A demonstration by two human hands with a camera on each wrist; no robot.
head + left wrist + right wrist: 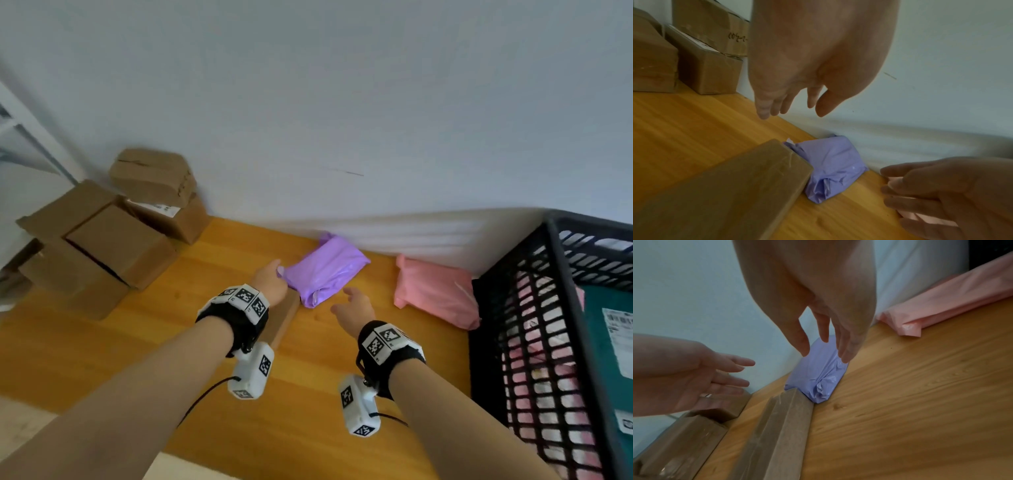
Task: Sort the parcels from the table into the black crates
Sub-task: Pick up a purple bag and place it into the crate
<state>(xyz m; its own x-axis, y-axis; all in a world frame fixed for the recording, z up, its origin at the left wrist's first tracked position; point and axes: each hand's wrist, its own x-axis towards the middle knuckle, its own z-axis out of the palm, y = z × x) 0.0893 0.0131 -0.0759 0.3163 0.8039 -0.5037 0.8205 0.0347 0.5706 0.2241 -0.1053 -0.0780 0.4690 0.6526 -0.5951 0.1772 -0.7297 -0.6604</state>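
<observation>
Sorting is partway: the black crate (561,342) at the worktop's (342,394) right edge holds parcels, while both spread, empty hands, left hand (270,282) and right hand (354,308), flank the purple parcel (325,270) at the back edge.

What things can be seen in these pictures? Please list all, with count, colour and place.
purple parcel: one, purple, on the table by the wall, between the hands
pink parcel: one, pink, on the table beside the crate
flat box: one, brown, lying against the purple parcel
cardboard boxes: several, brown, stacked at far left
black crate: one, black, at right, parcels inside
table: one, wooden
left hand: open, at the purple parcel's left end
right hand: open, near its right side
</observation>
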